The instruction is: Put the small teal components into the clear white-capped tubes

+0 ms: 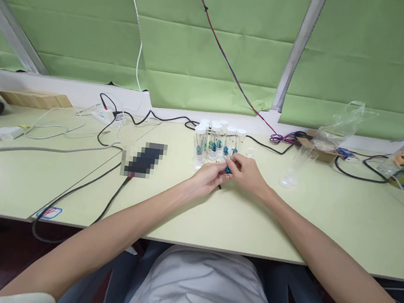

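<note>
My left hand [209,178] and my right hand [246,172] meet over the table, both closed on a small dark-blue object [228,170]. The fingers cover most of it, so its exact kind is hidden. Just beyond the fingers stand several clear tubes [213,143] with white caps, holding blue-green pieces like the one in my hands. A loose white cap [250,152] lies beyond my right hand. Below the left fingers, a short dark tip [219,187] shows; what it belongs to is unclear.
Clear tubes [302,160] lie to the right, near a cardboard box [321,154] with a plastic bag [343,127]. A pixelated dark device [145,160] with a black cable [109,204] sits left. Wooden blocks [35,99] and a white charger [5,133] are farther left.
</note>
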Tool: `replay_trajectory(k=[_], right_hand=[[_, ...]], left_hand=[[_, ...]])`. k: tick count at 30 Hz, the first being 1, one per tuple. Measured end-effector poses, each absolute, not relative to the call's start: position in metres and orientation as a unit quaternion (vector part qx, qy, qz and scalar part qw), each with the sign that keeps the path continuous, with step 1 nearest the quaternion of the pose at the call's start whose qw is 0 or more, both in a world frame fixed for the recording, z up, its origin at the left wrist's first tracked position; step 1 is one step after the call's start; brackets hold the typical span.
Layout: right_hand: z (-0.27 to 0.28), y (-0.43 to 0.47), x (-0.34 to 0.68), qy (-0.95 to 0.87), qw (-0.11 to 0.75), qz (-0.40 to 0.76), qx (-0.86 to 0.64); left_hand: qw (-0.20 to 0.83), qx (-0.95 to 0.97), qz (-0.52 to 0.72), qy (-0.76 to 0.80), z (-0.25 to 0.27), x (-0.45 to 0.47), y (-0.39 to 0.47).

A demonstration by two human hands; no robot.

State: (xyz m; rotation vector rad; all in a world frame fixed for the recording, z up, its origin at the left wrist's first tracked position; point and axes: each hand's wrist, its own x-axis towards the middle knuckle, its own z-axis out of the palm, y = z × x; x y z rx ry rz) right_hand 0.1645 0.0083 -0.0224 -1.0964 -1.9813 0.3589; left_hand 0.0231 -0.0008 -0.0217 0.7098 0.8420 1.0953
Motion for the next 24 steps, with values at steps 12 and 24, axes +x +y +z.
replay_trajectory(k=[12, 24], right_hand=[[-0.0258, 0.0167, 0.1617, -0.754, 0.441, 0.2, -0.444], [-0.0166, 0.0149, 0.1704, -0.731, 0.505, 0.193, -0.417]], left_hand=[[0.737, 0.253, 0.499, 0.379, -0.0181, 0.0252, -0.0026], [0.729, 0.299, 0.496, 0.365, -0.0167, 0.0246, -0.0039]])
